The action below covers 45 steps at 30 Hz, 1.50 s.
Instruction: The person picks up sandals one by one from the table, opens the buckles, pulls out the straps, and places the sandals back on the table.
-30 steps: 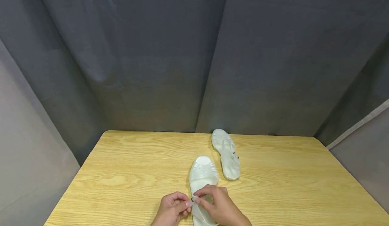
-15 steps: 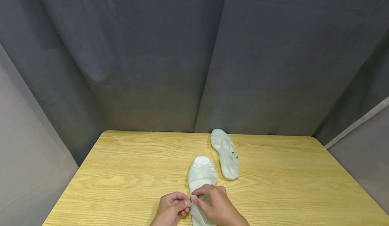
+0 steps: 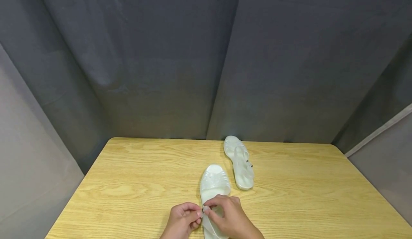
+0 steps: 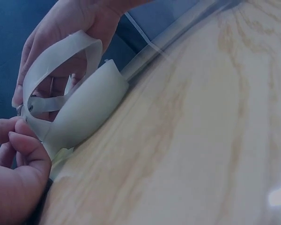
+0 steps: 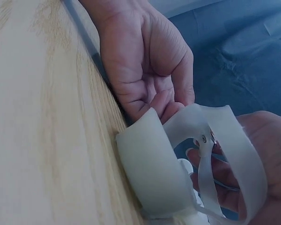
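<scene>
A whitish, translucent jelly sandal [image 3: 215, 182] lies on the table in the head view, its toe pointing away from me. At its left side my left hand [image 3: 182, 217] pinches the strap close to a small dark buckle. From above the sole, my right hand [image 3: 230, 214] pinches the strap at that buckle, with thumb and index finger. The ankle strap [image 5: 248, 154] loops above the heel [image 5: 152, 164] in the right wrist view, and a small metal stud [image 5: 203, 138] shows on the strap. Fingers partly hide the buckle.
A matching sandal [image 3: 239, 164] lies farther back to the right, near the table's far edge, with its own dark buckle on the right. The wooden table [image 3: 128, 182] has a grey curtain [image 3: 161, 71] behind it and lighter panels at both sides.
</scene>
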{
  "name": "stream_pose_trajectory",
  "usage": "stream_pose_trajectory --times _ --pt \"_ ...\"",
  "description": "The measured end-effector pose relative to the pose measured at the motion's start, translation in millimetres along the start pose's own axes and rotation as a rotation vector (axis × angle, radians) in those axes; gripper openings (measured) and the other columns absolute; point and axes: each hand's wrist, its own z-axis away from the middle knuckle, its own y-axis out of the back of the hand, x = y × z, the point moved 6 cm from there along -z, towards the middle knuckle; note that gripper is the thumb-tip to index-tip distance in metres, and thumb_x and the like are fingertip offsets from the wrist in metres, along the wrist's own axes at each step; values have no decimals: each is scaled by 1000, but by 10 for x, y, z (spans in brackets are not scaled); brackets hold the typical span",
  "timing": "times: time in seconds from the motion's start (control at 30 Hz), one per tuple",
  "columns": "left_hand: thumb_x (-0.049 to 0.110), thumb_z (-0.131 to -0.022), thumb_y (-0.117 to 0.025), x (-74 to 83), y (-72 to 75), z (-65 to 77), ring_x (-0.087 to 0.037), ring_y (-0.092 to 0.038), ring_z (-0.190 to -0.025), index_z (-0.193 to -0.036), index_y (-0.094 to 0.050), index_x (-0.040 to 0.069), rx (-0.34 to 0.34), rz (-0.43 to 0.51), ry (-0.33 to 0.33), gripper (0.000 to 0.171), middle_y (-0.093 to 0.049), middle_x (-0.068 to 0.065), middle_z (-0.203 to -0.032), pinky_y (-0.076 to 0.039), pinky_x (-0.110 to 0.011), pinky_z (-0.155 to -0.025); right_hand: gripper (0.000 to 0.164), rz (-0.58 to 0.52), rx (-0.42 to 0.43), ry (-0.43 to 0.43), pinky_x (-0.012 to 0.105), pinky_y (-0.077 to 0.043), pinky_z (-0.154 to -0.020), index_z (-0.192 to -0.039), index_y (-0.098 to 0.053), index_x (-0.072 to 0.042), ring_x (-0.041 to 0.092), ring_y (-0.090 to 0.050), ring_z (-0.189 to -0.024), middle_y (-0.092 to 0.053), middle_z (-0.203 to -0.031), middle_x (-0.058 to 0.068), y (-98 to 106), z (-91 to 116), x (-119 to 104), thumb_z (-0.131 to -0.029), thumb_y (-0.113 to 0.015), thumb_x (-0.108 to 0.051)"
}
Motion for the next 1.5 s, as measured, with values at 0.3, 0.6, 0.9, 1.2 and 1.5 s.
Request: stream_pose_trajectory --times 0.3,0.6,0.9,1.2,1.5 --pt "-3 -87 -59 21 -45 2 -4 -54 -66 -86 -60 5 -15 37 15 8 -58 2 -73 -46 -13 -59 13 5 -10 15 38 -39 -81 -94 -71 -25 -1 -61 -87 -64 -88 -24 -11 9 7 -90 -62 -34" --pt "-3 -88 -58 19 -66 -12 -4 -53 -65 -87 -59 5 -13 43 20 8 -58 2 -74 -46 -12 -57 13 4 -4 38 37 -42 -80 -92 -72 -25 -4 -59 -84 -65 -86 -24 -13 1 4 -89 -63 -34" --pt "-2 -87 -60 95 -44 -35 -6 -54 -64 -93 -59 -5 14 -160 -46 7 -58 0 -76 -47 -14 -57 19 -72 -24 -32 34 -44 -83 -90 -72 -27 -3 -60 -85 -66 -85 -23 -25 -7 62 -86 -63 -43" --pt "12 -90 -62 146 -30 -21 -10 -55 -67 -105 -58 -9 -16 -345 -47 26 -59 1 -75 -48 -19 -61 26 -162 -49 -123 41 -43 -90 -94 -72 -26 3 -61 -93 -68 -92 -18 -37 -6 124 -87 -59 -47" --pt "19 -89 -64 164 -102 -8 -10 -55 -67 -101 -60 -6 -29 -424 -72 28 -60 1 -77 -48 -20 -58 21 -124 -19 -98 47 -34 -85 -94 -73 -27 0 -59 -90 -65 -90 -22 -28 -6 96 -89 -58 -41"
